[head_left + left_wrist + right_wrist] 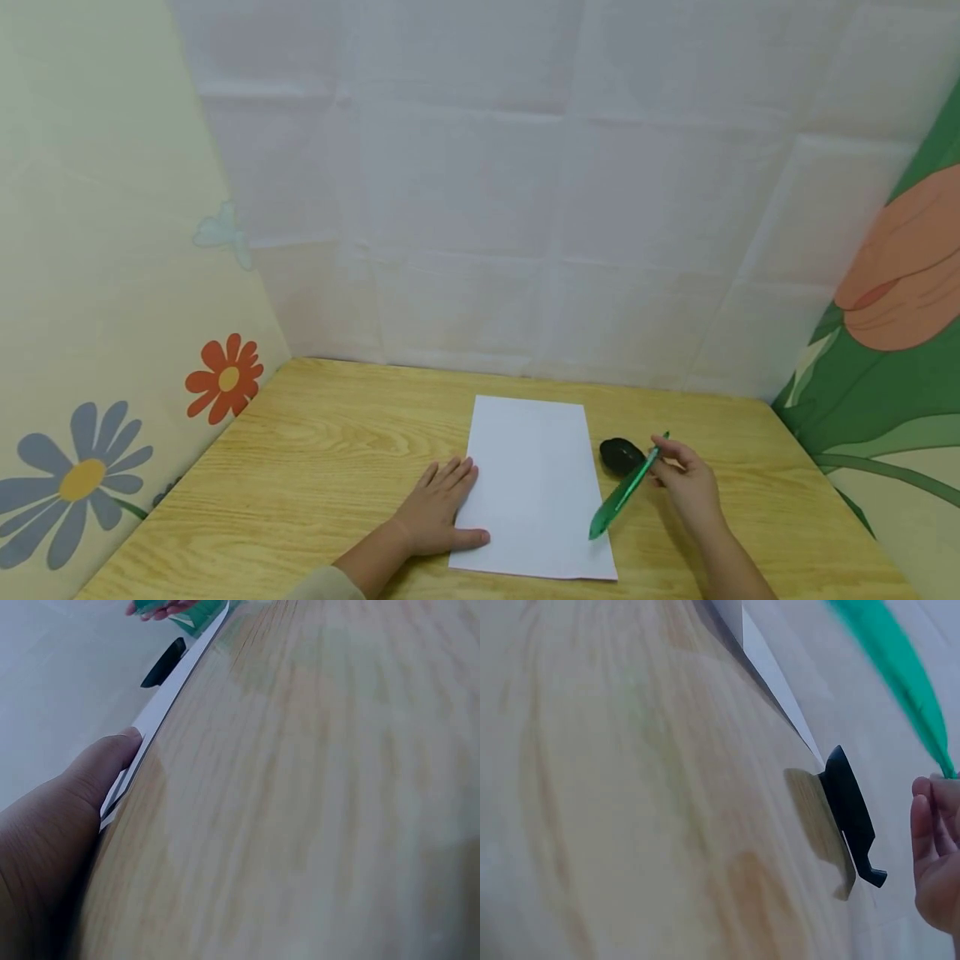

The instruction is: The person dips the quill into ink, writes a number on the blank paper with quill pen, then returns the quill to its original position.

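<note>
A white sheet of paper (528, 492) lies on the wooden table, its long sides running away from me. My left hand (438, 510) rests flat at its left side, fingers extended and thumb spread over the lower part. In the left wrist view the thumb (105, 765) presses on the paper edge. My right hand (688, 483), right of the sheet, pinches a slim green feather (622, 498) near its narrow end. The feather's broad end slants down-left over the sheet's right edge. Beside those fingers, a small glossy black object (621, 456) sits on the table; its underside slopes in the right wrist view (847, 802).
The wood-grain table (337, 442) ends at a creased white cloth backdrop (480, 208). A flower-printed cloth (97, 275) hangs along the left side, and a green cloth with a large orange bloom (900, 267) along the right.
</note>
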### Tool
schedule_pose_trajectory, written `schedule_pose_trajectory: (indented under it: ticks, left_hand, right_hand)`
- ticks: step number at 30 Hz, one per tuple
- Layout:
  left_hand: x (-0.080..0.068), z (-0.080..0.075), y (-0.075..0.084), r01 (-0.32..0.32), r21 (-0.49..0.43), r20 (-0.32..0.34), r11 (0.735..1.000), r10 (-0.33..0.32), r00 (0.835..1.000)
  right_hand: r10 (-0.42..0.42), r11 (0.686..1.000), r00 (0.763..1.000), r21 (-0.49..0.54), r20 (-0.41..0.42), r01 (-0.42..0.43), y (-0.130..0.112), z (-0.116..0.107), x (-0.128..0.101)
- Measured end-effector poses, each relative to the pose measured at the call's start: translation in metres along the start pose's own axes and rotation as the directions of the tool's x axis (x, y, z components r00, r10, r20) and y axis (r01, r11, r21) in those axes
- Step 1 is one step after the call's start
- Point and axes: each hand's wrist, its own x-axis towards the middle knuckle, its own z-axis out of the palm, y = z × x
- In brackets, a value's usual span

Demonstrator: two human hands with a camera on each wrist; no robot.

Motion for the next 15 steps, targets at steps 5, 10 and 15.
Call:
schedule_pose_trajectory:
  ticks: [5,10,15]
  left_hand:
    - [-0.0005,-0.0005,0.0008,0.007,-0.003,0.005,1.0,-0.007,1.0]
    - [-0.0011,-0.0022,0.0022,0.008,-0.01,0.009,1.0,-0.007,1.0]
    - [-0.0006,-0.0022,0.0016,0.007,-0.005,0.009,1.0,-0.007,1.0]
  right_hand:
    - [0.005,1.0,1.0,-0.005,-0.025,-0.005,0.0017,0.0003,0.0017]
    - [0.009,1.0,1.0,-0.013,-0.012,-0.01,0.0019,-0.0014,0.0015]
    - [-0.032,0.999,0.999,-0.044,0.0,0.032,0.0016,-0.0017,0.0007]
